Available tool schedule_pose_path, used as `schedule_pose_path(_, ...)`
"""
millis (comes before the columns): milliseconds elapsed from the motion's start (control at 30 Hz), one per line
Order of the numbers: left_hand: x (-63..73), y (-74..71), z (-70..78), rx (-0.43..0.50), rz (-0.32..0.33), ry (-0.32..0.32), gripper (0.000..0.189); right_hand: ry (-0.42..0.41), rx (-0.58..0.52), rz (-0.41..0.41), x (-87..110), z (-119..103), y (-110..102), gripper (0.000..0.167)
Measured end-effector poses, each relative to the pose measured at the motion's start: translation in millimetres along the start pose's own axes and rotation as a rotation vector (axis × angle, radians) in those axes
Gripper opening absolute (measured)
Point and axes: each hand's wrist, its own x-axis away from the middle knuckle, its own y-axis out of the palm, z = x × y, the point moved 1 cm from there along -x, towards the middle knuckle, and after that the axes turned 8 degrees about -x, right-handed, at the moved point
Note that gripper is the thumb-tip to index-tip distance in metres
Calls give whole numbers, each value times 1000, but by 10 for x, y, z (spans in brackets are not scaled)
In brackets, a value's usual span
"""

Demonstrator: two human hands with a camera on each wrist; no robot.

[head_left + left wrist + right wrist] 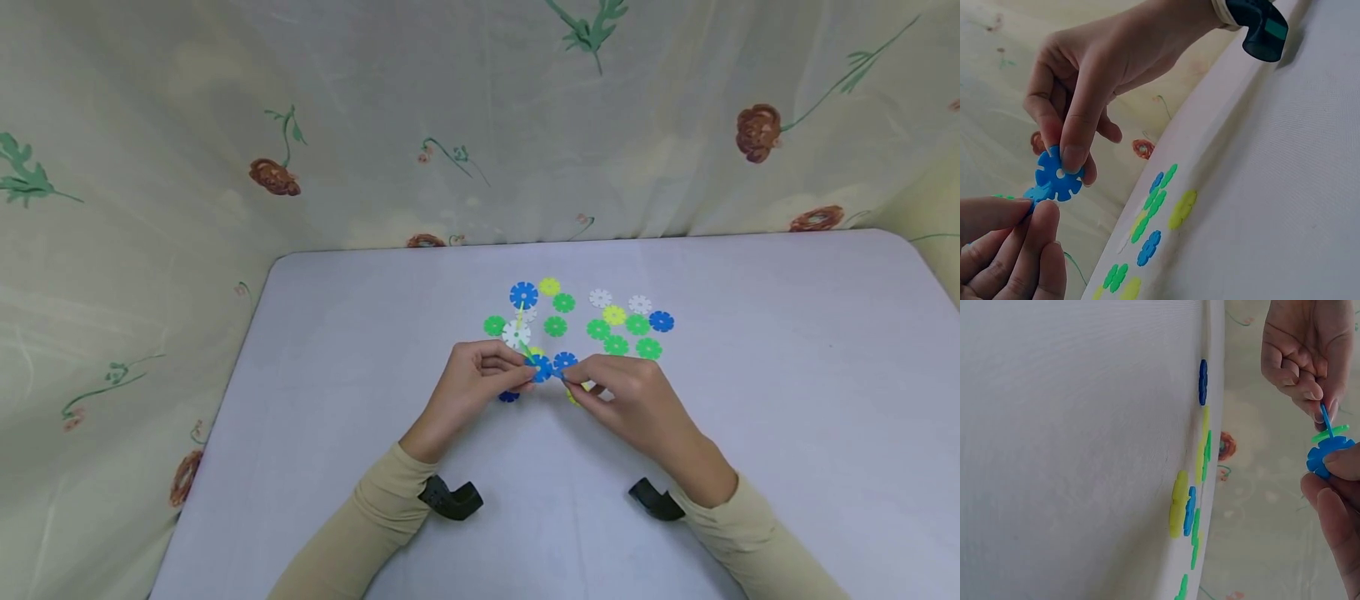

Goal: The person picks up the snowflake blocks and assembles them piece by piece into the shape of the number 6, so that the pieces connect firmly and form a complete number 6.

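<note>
My left hand (483, 375) pinches a blue notched disc (538, 368) at the lower end of a linked chain. From there the chain runs through an edge-on green disc, a white disc (516, 334) and an edge-on yellow one to a blue disc (523, 295) at the far end. Between thumb and fingers, my right hand (633, 400) grips another blue notched disc (1060, 175). In the left wrist view this disc's rim meets the left hand's blue disc (1038, 194), the two set at an angle. The right wrist view shows the green disc (1332, 433) just behind them.
Loose discs lie about the hands on the white-covered table (337, 333). Right of the chain are several green ones (616, 345), a yellow one (614, 315), white ones (600, 297) and a blue one (662, 322). A flowered curtain (487, 125) hangs behind the table.
</note>
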Motion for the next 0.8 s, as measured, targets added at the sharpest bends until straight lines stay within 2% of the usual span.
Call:
schedule_pose_path(267, -2, 12, 14, -20, -7, 3, 11, -21, 21, -4, 7, -5, 14, 29)
schedule_pose_path(500, -12, 22, -10, -44, 1, 18, 11, 0, 41, -12, 10, -4, 27, 29)
schedule_pose_path(800, -18, 41, -26, 7, 0, 23, 12, 16, 46, 20, 3, 11, 9, 30)
